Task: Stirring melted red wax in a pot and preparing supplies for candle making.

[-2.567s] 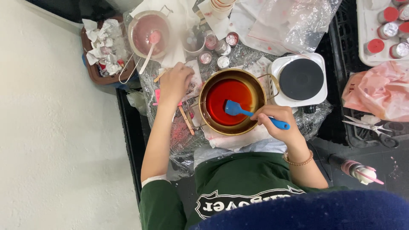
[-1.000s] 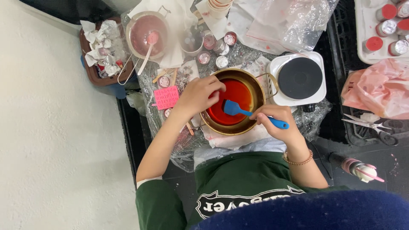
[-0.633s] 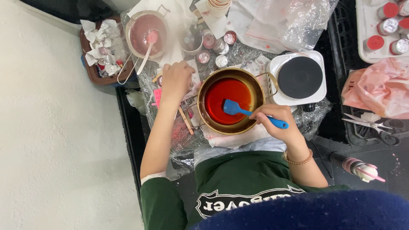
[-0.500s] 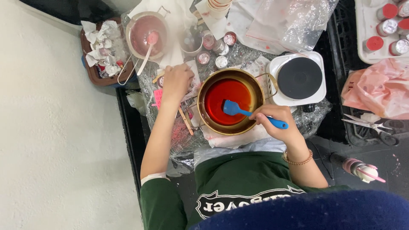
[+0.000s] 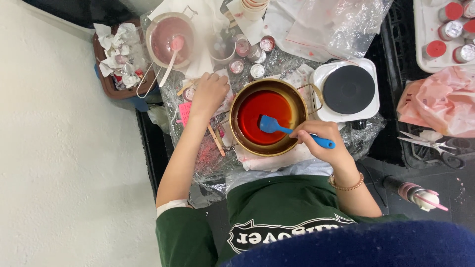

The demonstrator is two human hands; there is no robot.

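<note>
Head view: the right hand closes its grip on a blue silicone spatula, handle lying nearly level, blade pointing left into the red liquid of a round brass pot. The left hand rests loosely curled, holding nothing, on the plastic-covered table just beside it.

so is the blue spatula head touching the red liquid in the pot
Touching. The head view shows the blue spatula head dipped in the red liquid inside the brass pot, its handle in the right hand.

**A crowded table under plastic wrap**

The table is covered in crinkled clear film. A brass pot of red liquid sits mid-table. Right of the pot stands a white hotplate; behind it, small tins; behind-left, a pink-stained pan.
</note>
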